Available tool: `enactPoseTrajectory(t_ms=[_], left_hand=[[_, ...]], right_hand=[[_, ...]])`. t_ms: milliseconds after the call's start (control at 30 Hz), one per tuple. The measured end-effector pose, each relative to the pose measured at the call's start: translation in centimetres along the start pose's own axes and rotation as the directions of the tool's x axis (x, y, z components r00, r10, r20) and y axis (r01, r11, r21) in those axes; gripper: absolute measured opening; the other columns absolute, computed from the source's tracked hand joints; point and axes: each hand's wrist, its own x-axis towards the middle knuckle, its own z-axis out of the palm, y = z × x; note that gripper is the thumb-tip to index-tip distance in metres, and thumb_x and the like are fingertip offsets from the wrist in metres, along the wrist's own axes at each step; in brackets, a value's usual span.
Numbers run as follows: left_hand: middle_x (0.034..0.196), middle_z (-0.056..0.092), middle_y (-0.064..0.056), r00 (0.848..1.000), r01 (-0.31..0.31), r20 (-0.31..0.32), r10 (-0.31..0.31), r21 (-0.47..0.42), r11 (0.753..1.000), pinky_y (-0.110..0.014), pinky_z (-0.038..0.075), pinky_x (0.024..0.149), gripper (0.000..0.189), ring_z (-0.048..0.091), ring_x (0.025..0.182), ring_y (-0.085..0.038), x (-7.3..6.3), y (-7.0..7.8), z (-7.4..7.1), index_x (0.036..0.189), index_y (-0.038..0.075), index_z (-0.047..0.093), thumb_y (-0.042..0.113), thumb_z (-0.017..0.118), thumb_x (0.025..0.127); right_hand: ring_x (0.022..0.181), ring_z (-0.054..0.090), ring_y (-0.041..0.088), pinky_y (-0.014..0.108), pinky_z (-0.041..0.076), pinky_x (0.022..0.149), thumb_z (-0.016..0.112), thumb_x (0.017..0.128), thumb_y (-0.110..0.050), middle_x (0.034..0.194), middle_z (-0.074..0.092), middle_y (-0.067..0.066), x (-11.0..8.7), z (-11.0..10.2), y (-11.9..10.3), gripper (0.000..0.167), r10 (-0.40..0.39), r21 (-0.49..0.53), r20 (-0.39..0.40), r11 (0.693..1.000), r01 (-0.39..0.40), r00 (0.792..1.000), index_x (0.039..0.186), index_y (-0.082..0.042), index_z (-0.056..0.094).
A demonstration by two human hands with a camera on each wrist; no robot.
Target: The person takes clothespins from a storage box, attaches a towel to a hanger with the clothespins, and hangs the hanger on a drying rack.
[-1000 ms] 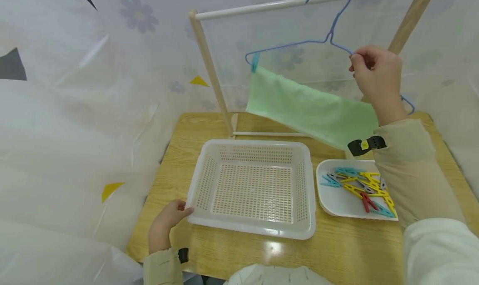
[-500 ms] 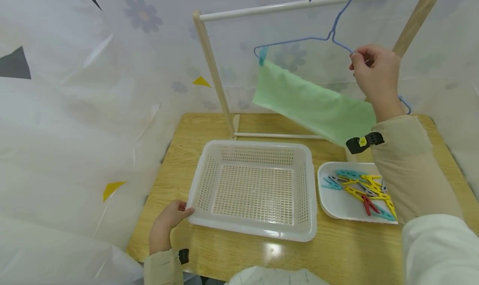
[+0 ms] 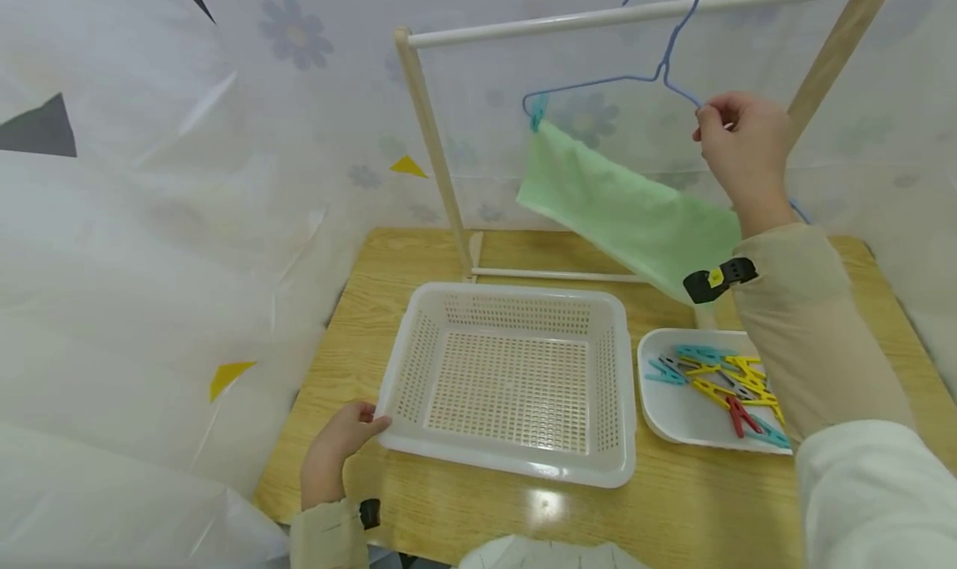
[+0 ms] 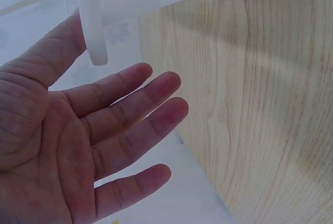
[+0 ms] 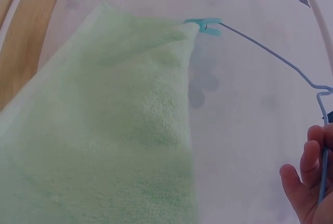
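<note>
My right hand (image 3: 748, 145) pinches the right arm of a blue wire hanger (image 3: 598, 82), whose hook goes over the rack's white bar (image 3: 538, 27). A pale green cloth (image 3: 620, 199) hangs slanting below, its upper left corner held to the hanger by a turquoise clothespin (image 3: 539, 112). In the right wrist view, the cloth (image 5: 119, 114) fills the left side. My sleeve hides the cloth's right end. My left hand (image 3: 340, 444) touches the near left corner of a white plastic basket (image 3: 508, 468) with the thumb. In the left wrist view, the other fingers (image 4: 156, 88) are extended, apart from the rim.
A white tray (image 3: 676, 424) of several yellow, turquoise, grey and red clothespins stands right of the basket, partly behind my right sleeve. The rack's wooden left post (image 3: 434, 149) stands on the wooden table (image 3: 336, 328) behind the basket. Whitish sheeting hangs around the table.
The hanger's left end and the cloth have swung a little to the right, as my right hand shifts slightly left. The head view has drifted a little. My left hand stays at the basket.
</note>
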Motion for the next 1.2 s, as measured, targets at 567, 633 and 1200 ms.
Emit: enactPoseTrajectory(t_ms=[567, 633, 1200], left_hand=[[0.112, 0.052, -0.026, 1.000, 0.000, -0.006, 0.000, 0.014, 1.000, -0.049, 0.042, 0.081, 0.052, 0.049, 0.102, -0.040, -0.1, 0.2, -0.2, 0.118, -0.013, 0.046, 0.029, 0.057, 0.088], [0.112, 0.052, -0.026, 1.000, 0.000, -0.005, 0.000, 0.019, 1.000, -0.048, 0.042, 0.081, 0.052, 0.049, 0.102, -0.040, -0.1, 0.2, -0.3, 0.118, -0.013, 0.046, 0.029, 0.057, 0.088], [0.111, 0.054, -0.024, 1.000, -0.003, -0.015, 0.003, 0.046, 0.999, -0.048, 0.042, 0.082, 0.052, 0.050, 0.102, -0.039, 0.2, -0.2, -0.3, 0.116, -0.011, 0.048, 0.031, 0.057, 0.088]], right_hand=[[0.056, 0.047, 0.002, 0.016, 0.038, 0.048, 0.047, 0.090, -0.022, 0.060, 0.049, -0.017, 0.0, 1.2, 0.8, 0.016, 0.073, -0.060, 0.076, 0.996, -0.069, 0.994, 0.081, -0.015, 0.058], [0.056, 0.047, 0.001, 0.015, 0.038, 0.049, 0.047, 0.090, -0.021, 0.060, 0.049, -0.017, -0.1, 1.3, 0.9, 0.015, 0.073, -0.051, 0.074, 0.996, -0.069, 0.995, 0.080, -0.016, 0.057], [0.091, 0.055, 0.014, 0.022, 0.042, 0.073, 0.039, 0.092, -0.029, 0.103, 0.062, 0.004, -0.9, 0.8, 0.2, 0.043, 0.115, -0.139, 0.209, 0.987, -0.087, 0.971, 0.126, -0.005, 0.051]])
